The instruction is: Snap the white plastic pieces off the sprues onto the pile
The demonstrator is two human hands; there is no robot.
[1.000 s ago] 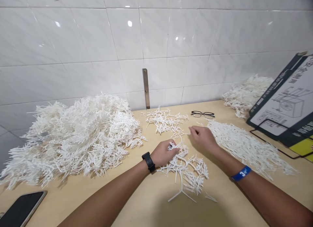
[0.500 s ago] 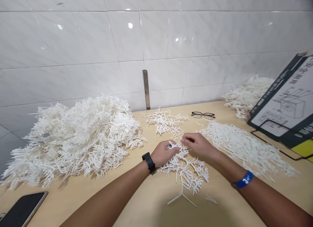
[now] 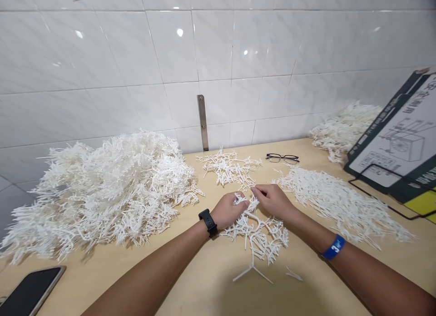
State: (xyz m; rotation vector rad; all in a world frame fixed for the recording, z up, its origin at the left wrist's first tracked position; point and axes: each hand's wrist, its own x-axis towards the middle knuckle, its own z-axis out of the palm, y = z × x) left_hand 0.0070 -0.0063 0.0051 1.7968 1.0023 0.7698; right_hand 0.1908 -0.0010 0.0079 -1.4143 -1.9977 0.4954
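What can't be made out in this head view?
In the head view:
Left hand: most fingers hidden beneath it.
Right hand: anything pinched, too small to tell.
Phone: cut off by bottom edge.
Printed box: cut off by right edge.
Far right pile: partly hidden behind box.

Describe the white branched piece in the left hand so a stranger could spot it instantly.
Start at the big white heap on the left of the table. Move right to the left hand, with a black wristband. The branched piece spreads from its grip; unlike its neighbours, it is held and seems to end in a bare fork.
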